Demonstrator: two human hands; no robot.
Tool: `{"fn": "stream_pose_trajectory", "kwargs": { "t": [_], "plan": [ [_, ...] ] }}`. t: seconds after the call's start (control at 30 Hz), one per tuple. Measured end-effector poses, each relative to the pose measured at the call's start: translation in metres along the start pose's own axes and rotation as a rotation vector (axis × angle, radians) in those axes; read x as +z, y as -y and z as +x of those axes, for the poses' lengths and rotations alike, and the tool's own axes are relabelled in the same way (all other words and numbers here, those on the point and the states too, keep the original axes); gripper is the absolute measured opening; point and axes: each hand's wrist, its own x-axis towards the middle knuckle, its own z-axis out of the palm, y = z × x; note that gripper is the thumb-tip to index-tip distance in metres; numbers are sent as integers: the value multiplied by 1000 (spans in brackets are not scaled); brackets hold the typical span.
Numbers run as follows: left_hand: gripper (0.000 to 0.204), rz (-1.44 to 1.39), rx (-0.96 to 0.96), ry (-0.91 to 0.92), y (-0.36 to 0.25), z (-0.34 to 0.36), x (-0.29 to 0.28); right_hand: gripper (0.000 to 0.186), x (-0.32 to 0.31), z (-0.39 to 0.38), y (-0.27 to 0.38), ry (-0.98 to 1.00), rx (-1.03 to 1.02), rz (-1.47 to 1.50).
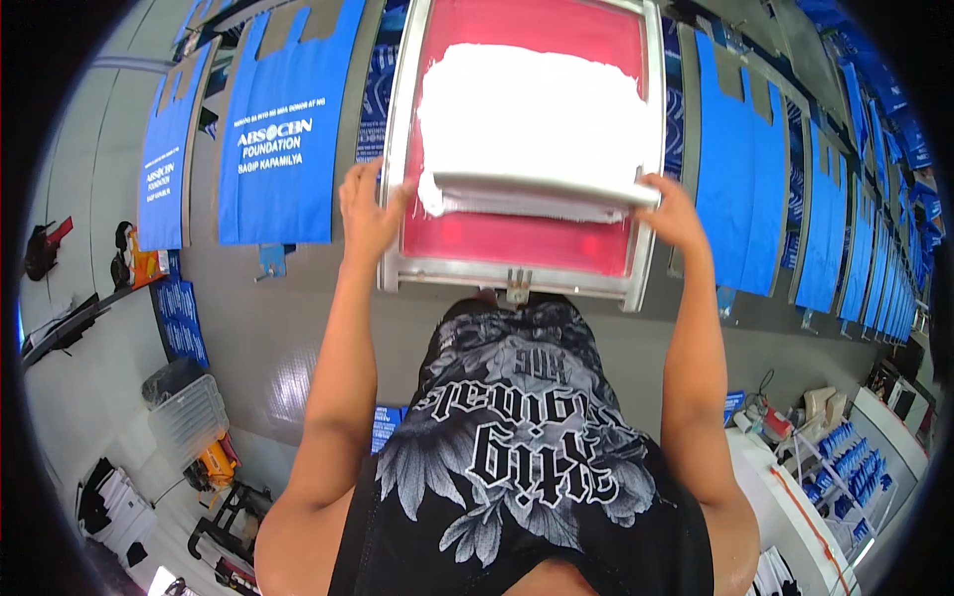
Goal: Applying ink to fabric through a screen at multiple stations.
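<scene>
A metal screen frame (519, 266) with red mesh carries a thick spread of white ink (527, 109). A long squeegee (537, 187) lies crosswise over the ink near its lower edge. My left hand (373, 214) grips the frame's left side, fingers curled at the rail, just left of the squeegee's end. My right hand (668, 217) is closed on the squeegee's right end, beside the frame's right rail. My forearms come up from below on either side of my patterned black shirt.
Blue printed bags (280, 199) lie on flat boards in a row to the left; more blue bags (740, 179) continue far right. At lower left are a clear plastic bin (189, 417) and folded white cloths (114, 517). A white rack (845, 477) with blue items stands at lower right.
</scene>
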Motion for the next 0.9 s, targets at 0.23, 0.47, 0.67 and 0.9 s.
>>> {"fn": "stream_pose_trajectory", "kwargs": {
  "t": [0.23, 0.47, 0.67, 0.9],
  "plan": [
    [34, 257, 291, 648, -74, 40, -18, 32, 24, -24, 37, -77, -288, -455],
    [39, 210, 408, 199, -61, 145, 40, 30, -5, 114, 37, -380, -497, -589],
    [46, 223, 380, 336, -45, 42, 19, 37, 30, 25, 29, -143, -394, -576],
    [41, 90, 313, 293, -45, -15, 16, 40, 45, -23, 24, -127, -333, -459]
  ]
}}
